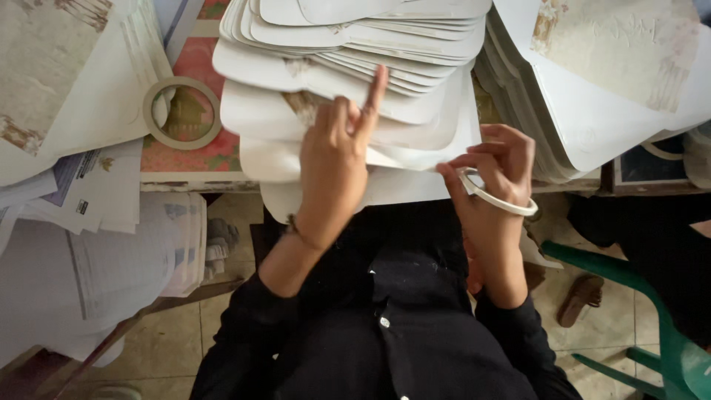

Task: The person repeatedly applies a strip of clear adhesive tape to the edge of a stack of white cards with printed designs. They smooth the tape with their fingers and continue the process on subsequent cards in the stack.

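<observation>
I see the left hand (pixel 333 159) raised over a fanned stack of white shaped cards (pixel 326 67) on the worktop (pixel 196 159), index finger extended. The right hand (pixel 495 174) grips a white tape ring (pixel 495 196) at the stack's near edge. A second tape roll (pixel 183 112) lies to the left, beside paper stacks (pixel 96 192).

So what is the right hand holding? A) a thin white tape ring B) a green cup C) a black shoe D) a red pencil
A: the right hand pinches a thin white tape ring at the edge of the fanned white card sheets.
</observation>
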